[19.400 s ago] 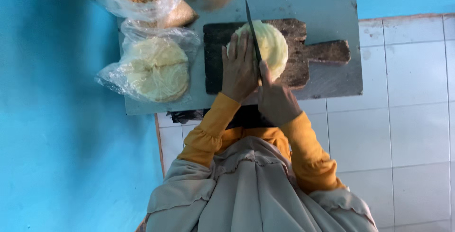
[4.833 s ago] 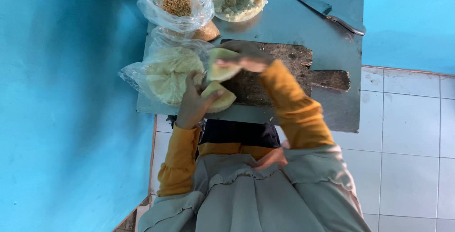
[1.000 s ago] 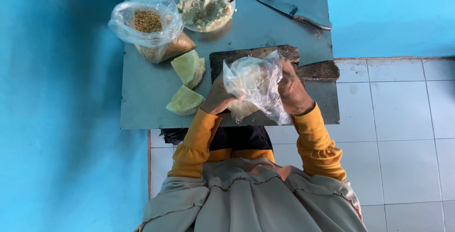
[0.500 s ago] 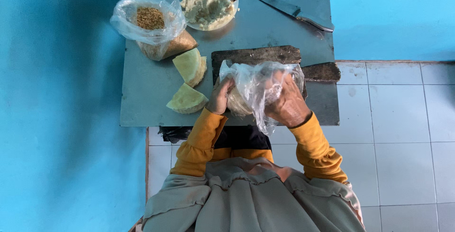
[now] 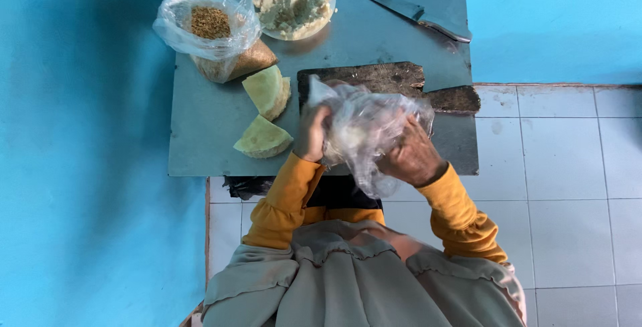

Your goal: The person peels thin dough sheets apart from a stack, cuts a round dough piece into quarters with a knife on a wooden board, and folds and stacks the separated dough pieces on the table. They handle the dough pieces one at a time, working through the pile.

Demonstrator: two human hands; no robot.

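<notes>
Clear plastic bag [image 5: 366, 133], motion-blurred, hides its contents and part of the cutting board [image 5: 374, 77]; bowl [image 5: 291, 3] rim cut off at top edge.

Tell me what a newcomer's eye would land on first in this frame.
First, the crumpled clear plastic bag held up between the left hand and right hand, over the dark wooden cutting board on the grey table. Next, two pale yellow wedges lying left of the board. At the far edge sit a bag of brown crumbs, a bowl of pale mash and a knife.

Home kitchen corner: cutting board [image 5: 374, 78], knife [image 5: 401, 7], tiled floor [image 5: 568, 186].
</notes>
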